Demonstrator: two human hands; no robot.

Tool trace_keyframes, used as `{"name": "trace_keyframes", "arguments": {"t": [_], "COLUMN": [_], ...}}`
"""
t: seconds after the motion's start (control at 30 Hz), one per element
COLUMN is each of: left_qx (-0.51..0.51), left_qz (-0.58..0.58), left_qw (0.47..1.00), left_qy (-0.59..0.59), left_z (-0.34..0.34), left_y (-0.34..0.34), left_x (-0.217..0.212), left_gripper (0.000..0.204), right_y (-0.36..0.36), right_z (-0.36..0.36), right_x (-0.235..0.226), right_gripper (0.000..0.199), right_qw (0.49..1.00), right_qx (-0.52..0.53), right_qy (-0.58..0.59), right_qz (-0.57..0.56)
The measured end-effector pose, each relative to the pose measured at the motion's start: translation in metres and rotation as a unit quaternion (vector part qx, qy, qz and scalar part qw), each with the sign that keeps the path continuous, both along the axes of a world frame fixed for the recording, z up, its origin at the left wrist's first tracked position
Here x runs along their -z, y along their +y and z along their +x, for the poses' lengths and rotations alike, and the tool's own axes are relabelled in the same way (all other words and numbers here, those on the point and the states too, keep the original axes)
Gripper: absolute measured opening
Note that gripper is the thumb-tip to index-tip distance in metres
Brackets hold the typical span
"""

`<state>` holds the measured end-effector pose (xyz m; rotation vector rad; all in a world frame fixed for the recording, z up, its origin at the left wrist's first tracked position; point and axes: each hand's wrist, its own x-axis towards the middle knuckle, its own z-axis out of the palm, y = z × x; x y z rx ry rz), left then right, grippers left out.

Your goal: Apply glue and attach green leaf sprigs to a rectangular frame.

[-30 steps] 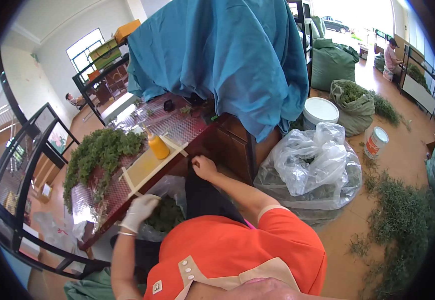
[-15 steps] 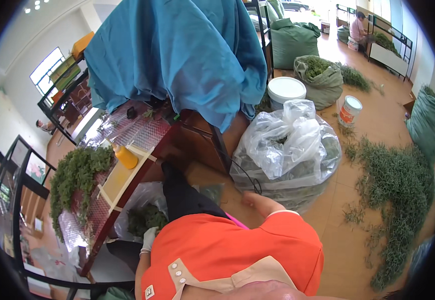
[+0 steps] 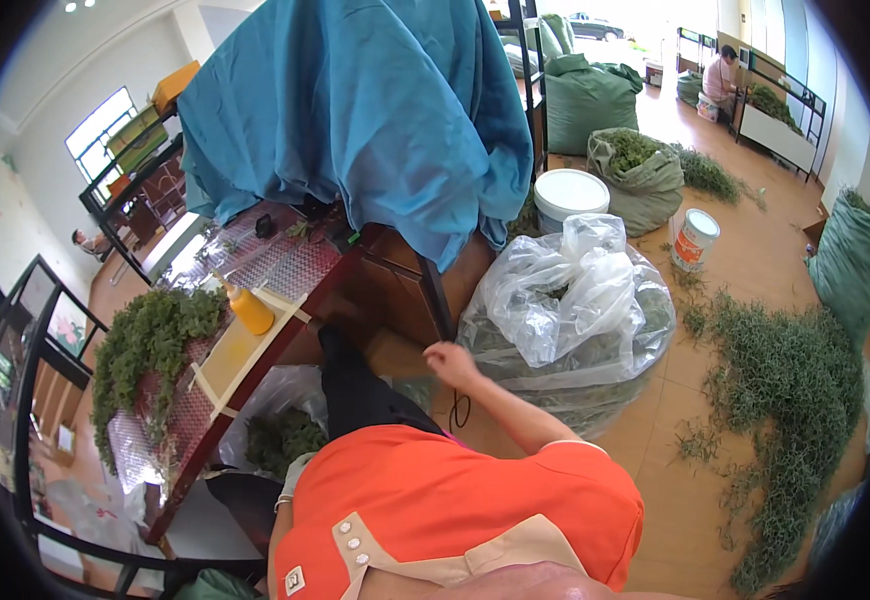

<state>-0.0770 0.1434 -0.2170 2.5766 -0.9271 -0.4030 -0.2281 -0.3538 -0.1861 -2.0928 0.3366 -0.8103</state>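
Gloved fingers of my left hand (image 3: 298, 472) mostly hidden by my orange shirt (image 3: 435, 482); whether they grip anything I cannot tell. Bare fingers of my right hand (image 3: 452, 366) bent inward, narrow; too small to tell if something thin is pinched.

Left to right. Leafy bunch (image 3: 145, 345) spread on the shiny-topped table (image 3: 293, 262), likely to lie loose and within reach. Right of it, a board (image 3: 229, 361) with pale strips along the table's near edge, probably put there to be close to me. Yellow squeeze bottle (image 3: 252, 312) upright on its far end, nozzle up, presumably for quick picking up.

Greens (image 3: 283, 442) in an open plastic bag (image 3: 303, 384) sit low beside the table edge, mouth apparently left open for easy access. They lie just beyond my left glove; touching or not, cannot tell. From my right fingers they are well apart, to the left, my dark-trousered leg (image 3: 357, 388) between.

Just right of the right hand, a bulky clear sack (image 3: 580, 335), top gathered, perhaps to keep its contents in. Far right, loose sprigs (image 3: 790, 420) over the floor.
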Motion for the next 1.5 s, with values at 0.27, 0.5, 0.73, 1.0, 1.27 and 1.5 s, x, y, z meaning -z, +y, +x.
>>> {"name": "trace_keyframes", "arguments": {"t": [0.27,0.5,0.73,1.0,1.27,1.5], "left_qx": [0.002,-0.021,-0.015,-0.048,-0.102,-0.136], "left_qz": [-0.018,-0.026,-0.022,-0.006,-0.021,-0.052], "left_qw": [1.0,0.999,0.999,0.998,0.99,0.982], "left_qy": [0.013,0.009,0.028,0.049,0.093,0.117], "left_z": [-0.001,0.017,0.034,0.037,0.009,-0.001], "left_y": [-0.034,-0.032,-0.05,-0.034,-0.011,-0.006], "left_x": [-0.025,-0.035,-0.039,-0.056,-0.04,-0.012], "left_gripper": [0.037,0.036,0.035,0.034,0.034,0.033], "right_y": [-0.232,-0.216,-0.146,-0.041,-0.066,0.024], "right_z": [-0.13,-0.352,-0.381,-0.151,-0.016,-0.038], "right_x": [-0.027,0.048,0.122,0.073,0.01,0.104], "right_gripper": [0.021,0.031,0.029,0.027,0.026,0.025], "right_qw": [0.906,0.659,0.466,0.556,0.656,0.734], "right_qx": [0.359,0.745,0.735,0.635,0.523,0.414], "right_qy": [-0.176,0.044,0.085,0.125,0.171,0.189], "right_qz": [0.137,0.089,0.485,0.522,0.517,0.504]}}
